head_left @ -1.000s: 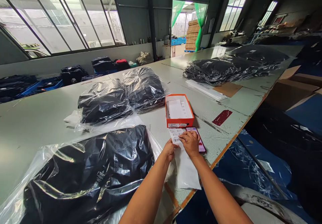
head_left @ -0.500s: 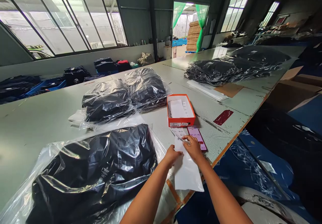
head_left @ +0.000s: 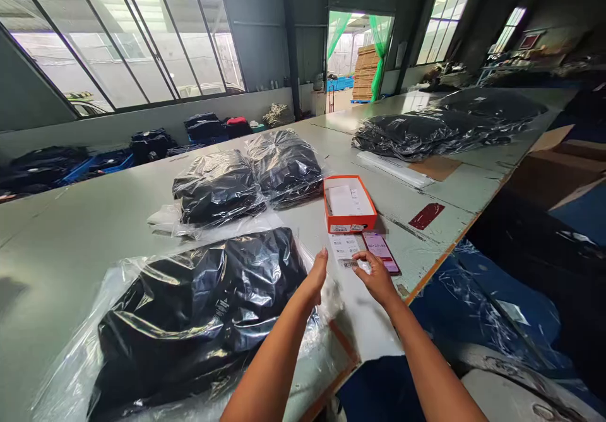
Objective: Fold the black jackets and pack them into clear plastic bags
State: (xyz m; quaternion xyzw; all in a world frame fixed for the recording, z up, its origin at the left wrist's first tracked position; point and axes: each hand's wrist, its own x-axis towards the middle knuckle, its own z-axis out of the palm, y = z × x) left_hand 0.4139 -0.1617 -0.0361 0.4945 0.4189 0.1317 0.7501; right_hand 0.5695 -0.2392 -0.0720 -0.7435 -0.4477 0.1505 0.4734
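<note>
My right hand point(head_left: 375, 275) pinches a small barcode sticker point(head_left: 349, 263) between thumb and fingers. The sticker is over a white sheet of barcode labels point(head_left: 344, 244) on the table. My left hand point(head_left: 316, 278) is apart from the sheet, beside the edge of a clear plastic bag with folded black clothing point(head_left: 203, 308) in it. Its visible fingers are stretched out, and nothing shows in them. Just right of the label sheet lies a phone point(head_left: 386, 261) with a timer on its screen. An orange box point(head_left: 351, 225) holding white papers stands behind the sheet.
Two bagged black bundles point(head_left: 220, 188) sit behind the nearest bag. More bagged black clothing point(head_left: 426, 132) lies farther along the table point(head_left: 398, 204), near a white plastic roll point(head_left: 395, 168). The table's edge runs along the right, with an open cardboard box point(head_left: 563, 169) beyond.
The white label sheet, held in both hands before, now lies on the table. My left hand has let go of it and moved left. My right hand now has a barcode sticker.
</note>
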